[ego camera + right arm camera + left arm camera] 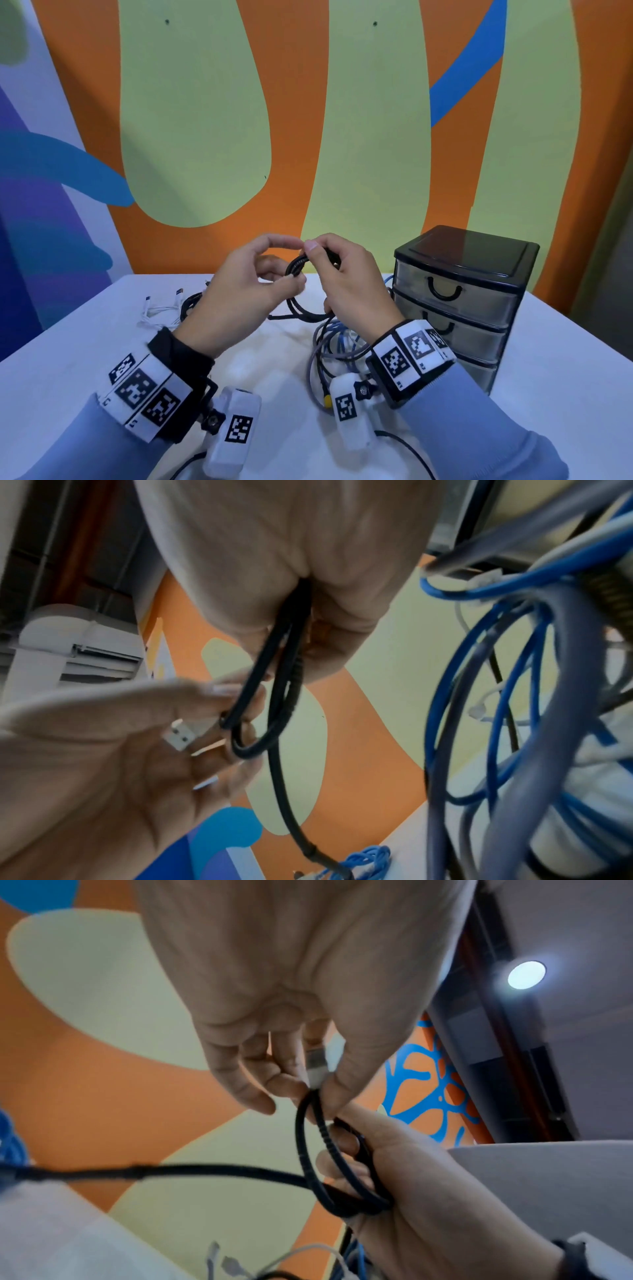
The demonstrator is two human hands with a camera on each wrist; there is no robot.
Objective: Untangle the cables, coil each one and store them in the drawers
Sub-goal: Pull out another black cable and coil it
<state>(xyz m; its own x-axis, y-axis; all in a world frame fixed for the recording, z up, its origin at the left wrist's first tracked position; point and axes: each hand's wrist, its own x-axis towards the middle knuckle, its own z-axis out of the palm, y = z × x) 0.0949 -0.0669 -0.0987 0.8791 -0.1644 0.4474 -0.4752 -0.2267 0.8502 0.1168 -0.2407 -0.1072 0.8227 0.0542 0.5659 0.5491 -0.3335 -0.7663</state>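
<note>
Both hands, left hand (pixel 246 284) pinching the plug and right hand (pixel 346 284) gripping the loops, coil the black cable (pixel 297 265) above the counter (pixel 85 342); next, probably wind the trailing length before the drawers (pixel 455 308).

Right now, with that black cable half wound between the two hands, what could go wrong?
The black cable trails down into the blue and grey cables on the table, so winding might drag them along. The left hand only pinches the plug end, so the small loops in the right hand could spring loose.
</note>
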